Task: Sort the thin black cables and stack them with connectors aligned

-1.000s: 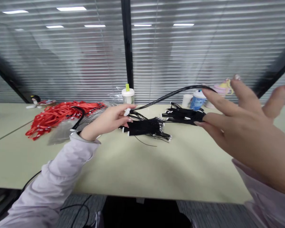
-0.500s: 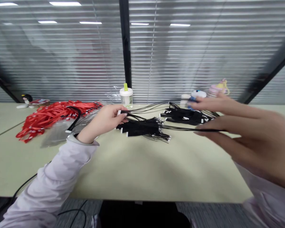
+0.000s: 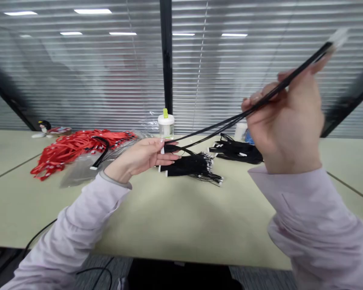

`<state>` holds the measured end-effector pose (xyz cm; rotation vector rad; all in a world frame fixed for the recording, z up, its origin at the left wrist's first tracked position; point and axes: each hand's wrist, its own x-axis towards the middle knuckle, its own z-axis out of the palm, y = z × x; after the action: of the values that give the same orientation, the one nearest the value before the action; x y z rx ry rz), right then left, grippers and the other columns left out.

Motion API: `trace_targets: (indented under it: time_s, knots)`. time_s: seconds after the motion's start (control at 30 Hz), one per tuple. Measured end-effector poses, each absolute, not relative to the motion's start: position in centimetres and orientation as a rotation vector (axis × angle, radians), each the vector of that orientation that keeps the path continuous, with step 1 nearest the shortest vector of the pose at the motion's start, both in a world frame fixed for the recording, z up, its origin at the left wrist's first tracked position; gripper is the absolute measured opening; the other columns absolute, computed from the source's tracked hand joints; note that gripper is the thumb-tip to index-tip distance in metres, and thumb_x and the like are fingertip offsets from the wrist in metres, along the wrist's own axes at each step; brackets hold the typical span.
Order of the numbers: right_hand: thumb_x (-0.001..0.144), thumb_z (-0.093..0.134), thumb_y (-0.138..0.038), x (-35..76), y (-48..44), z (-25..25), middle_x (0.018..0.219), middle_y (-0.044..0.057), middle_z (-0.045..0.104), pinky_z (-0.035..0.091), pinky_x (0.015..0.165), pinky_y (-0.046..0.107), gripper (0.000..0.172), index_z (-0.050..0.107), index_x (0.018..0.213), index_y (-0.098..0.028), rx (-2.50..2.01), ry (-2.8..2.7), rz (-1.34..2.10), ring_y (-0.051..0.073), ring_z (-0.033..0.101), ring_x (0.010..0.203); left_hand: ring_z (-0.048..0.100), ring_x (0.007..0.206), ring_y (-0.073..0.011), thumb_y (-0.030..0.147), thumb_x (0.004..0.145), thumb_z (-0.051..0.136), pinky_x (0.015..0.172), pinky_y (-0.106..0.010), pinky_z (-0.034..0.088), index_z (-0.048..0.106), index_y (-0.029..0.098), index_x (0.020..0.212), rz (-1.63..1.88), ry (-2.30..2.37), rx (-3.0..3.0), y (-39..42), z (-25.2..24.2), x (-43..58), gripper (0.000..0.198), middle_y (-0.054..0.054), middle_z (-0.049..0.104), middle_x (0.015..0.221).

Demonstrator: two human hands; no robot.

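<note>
Matt black cable (image 3: pixel 301 71), white plastic connector (image 3: pixel 339 38), smooth matt tabletop (image 3: pixel 199 225), soft cloth sleeves (image 3: pixel 317 217), translucent plastic bag (image 3: pixel 78 171)

The held cable (image 3: pixel 282 83) is black, its right connector (image 3: pixel 339 37) white. The sleeves (image 3: pixel 78 223) are pale lilac. The left heap (image 3: pixel 67 146) is red with white spots; the counter (image 3: pixel 193 221) is pale yellowish-green.

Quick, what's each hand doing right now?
Left hand: pinching the black cables near one end.
Right hand: holding the same cables near their raised end.
</note>
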<state>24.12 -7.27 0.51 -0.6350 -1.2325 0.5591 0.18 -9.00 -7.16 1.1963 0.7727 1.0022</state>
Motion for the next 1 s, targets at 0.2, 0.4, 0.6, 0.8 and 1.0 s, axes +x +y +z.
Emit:
trace_targets:
  time_s: [0.2, 0.4, 0.6, 0.8, 1.0]
  knots:
    - [0.091, 0.022, -0.029, 24.4, -9.7, 3.2, 0.073, 0.001, 0.034, 0.043, 0.054, 0.019, 0.019, 0.036, 0.079, -0.022, -0.479, -1.214, 0.51, 0.006, 0.038, 0.053, 0.064, 0.088, -0.0236, 0.028, 0.082, 0.051, 0.08, -0.037, 0.051, 0.059, 0.013, 0.1, 1.292, 0.783, 1.308, -10.6, -4.5, 2.6, 0.024, -0.011, 0.061, 0.108]
    - [0.088, 0.038, -0.034, 25.9, -9.5, 2.5, 0.066, -0.002, 0.034, 0.034, 0.046, 0.02, 0.019, 0.052, 0.089, -0.021, -0.402, -1.273, 0.421, 0.005, 0.034, 0.049, 0.065, 0.08, -0.0187, 0.038, 0.084, 0.045, 0.066, -0.03, 0.053, 0.056, 0.021, 0.105, 1.266, 0.746, 1.26, -10.6, -6.1, 5.8, 0.029, -0.006, 0.06, 0.111]
    - [0.077, 0.053, -0.022, 26.3, -6.6, -4.0, 0.065, -0.001, 0.057, 0.038, 0.052, 0.023, 0.019, 0.063, 0.092, -0.015, -0.836, -1.64, 0.276, 0.006, 0.046, 0.052, 0.062, 0.068, -0.0128, 0.038, 0.082, 0.049, 0.059, -0.022, 0.048, 0.055, 0.011, 0.079, 0.834, 1.095, 1.109, -9.5, -16.0, 9.2, 0.028, -0.011, 0.062, 0.087]
    - [0.078, 0.051, -0.025, 24.5, -4.9, -9.4, 0.062, 0.0, 0.059, 0.038, 0.054, 0.023, 0.015, 0.06, 0.077, -0.014, -0.99, -1.629, 0.416, 0.007, 0.047, 0.053, 0.06, 0.074, -0.0149, 0.05, 0.076, 0.051, 0.058, -0.025, 0.05, 0.048, 0.015, 0.091, 0.749, 1.111, 1.098, -9.0, -19.1, 10.4, 0.038, -0.01, 0.056, 0.094]
    - [0.081, 0.048, -0.03, 24.2, -4.4, -6.0, 0.061, -0.003, 0.048, 0.028, 0.04, 0.019, 0.013, 0.051, 0.082, -0.018, -0.772, -1.431, 0.714, 0.004, 0.036, 0.044, 0.058, 0.068, -0.0143, 0.047, 0.075, 0.053, 0.046, -0.021, 0.046, 0.049, 0.016, 0.089, 0.773, 1.107, 1.234, -7.0, -18.1, 12.2, 0.035, -0.006, 0.055, 0.083]
